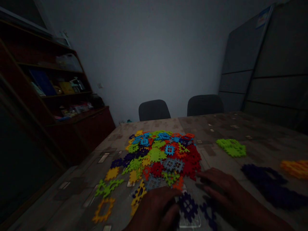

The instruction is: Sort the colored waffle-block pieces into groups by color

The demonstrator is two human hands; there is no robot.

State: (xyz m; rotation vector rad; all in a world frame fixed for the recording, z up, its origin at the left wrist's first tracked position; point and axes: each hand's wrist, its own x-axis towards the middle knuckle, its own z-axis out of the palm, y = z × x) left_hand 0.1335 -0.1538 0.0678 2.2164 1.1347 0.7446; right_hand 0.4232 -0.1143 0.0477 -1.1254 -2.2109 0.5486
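Observation:
My left hand [158,205] is at the front of the table with its fingers bent. Thumb and index finger close at the left edge of a dark blue square window piece [189,206], a toothed plastic building piece. Part of that grip is hidden in shadow. To the right, my right hand [223,187] stretches over the table, fingers extended and apart, holding nothing. Beneath it lies another dark blue toothed piece [209,214]. Just beyond both hands spreads a pile of mixed-colour toothed pieces [155,155], with red ones [191,162] nearest my right fingertips.
Light green pieces [232,147], dark blue pieces [271,186] and orange pieces [295,168] form separate groups on the right. A yellow frame piece [104,210] lies front left. A clear plastic item [192,223] is under the window piece. Two chairs [154,109] stand behind the table [79,199].

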